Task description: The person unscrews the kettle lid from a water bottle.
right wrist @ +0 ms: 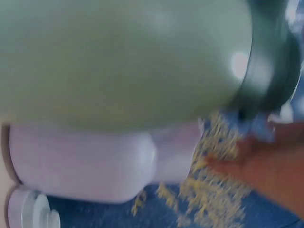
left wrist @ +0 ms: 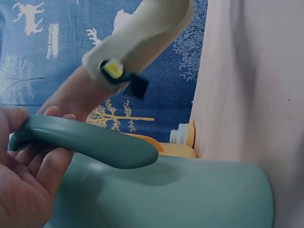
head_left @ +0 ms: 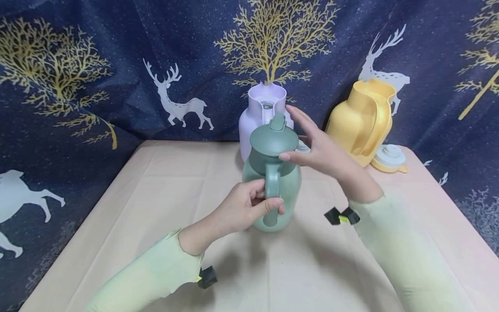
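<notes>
A green thermos jug (head_left: 292, 188) stands upright on the table, its handle (head_left: 271, 186) towards me. My left hand (head_left: 241, 208) grips that handle, with the thumb across the near side and fingers curled behind, as the left wrist view also shows on the handle (left wrist: 90, 140). The darker green lid (head_left: 273, 143) sits on top of the jug. Beside the lid, my right hand (head_left: 321, 149) has its thumb at the lid's right edge and its fingers spread out. In the right wrist view the right hand (right wrist: 266, 164) is blurred, near the jug's top.
A purple jug (head_left: 246, 125), without a lid, stands close behind the green one. Its stopper (right wrist: 31, 209) lies by its base. At the back right, a yellow jug (head_left: 343, 125) stands lidless, with a white and yellow stopper (head_left: 391, 156) beside it. A patterned cloth (head_left: 128, 99) hangs behind.
</notes>
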{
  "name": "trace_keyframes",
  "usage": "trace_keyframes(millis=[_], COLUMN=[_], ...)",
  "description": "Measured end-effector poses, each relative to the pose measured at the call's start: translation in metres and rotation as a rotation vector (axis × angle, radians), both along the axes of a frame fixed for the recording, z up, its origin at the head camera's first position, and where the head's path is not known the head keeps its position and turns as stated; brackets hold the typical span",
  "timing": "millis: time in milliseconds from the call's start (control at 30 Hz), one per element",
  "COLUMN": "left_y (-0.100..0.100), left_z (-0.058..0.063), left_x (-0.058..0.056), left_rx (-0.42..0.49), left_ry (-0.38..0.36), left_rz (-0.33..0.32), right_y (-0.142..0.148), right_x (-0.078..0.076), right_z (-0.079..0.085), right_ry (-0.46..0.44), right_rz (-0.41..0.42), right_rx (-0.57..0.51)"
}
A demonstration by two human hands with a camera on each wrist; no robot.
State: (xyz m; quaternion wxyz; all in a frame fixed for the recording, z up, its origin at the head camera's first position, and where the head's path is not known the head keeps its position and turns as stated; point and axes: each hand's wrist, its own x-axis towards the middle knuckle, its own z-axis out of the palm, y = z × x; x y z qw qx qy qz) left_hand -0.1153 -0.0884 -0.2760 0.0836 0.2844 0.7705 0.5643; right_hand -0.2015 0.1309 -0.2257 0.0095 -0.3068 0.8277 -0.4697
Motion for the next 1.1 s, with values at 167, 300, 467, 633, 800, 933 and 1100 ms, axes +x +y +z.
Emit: trace_keyframes(millis=[167, 300, 467, 633, 800, 933, 1100], left_y=[0.001, 0.002, 0.002, 0.0, -0.001, -0.001, -0.001], left_z=[0.0, 0.002, 0.005, 0.007, 0.008, 0.008, 0.009], left_x=[0.0, 0.0, 0.001, 0.001, 0.001, 0.001, 0.001], left_rx=[-0.012, -0.038, -0.063, -0.085, -0.085, -0.085, -0.094], left_ry=[0.006, 0.032, 0.055, 0.063, 0.063, 0.051, 0.036], left_rz=[0.014, 0.034, 0.014, -0.001, -0.009, -0.011, -0.01], right_y=[-0.014, -0.027, -0.033, -0.031, -0.023, -0.015, -0.007], right_x=[0.03, 0.036, 0.034, 0.028, 0.019, 0.007, -0.003], right_z=[-0.006, -0.008, -0.012, -0.013, -0.015, -0.018, -0.018], right_ry=[0.023, 0.078, 0.109, 0.084, 0.062, 0.031, -0.005], right_rz=[-0.25, -0.344, -0.395, -0.329, -0.233, -0.138, -0.038], right_rx=[-0.009, -0.03, -0.054, -0.089, -0.119, -0.138, -0.14])
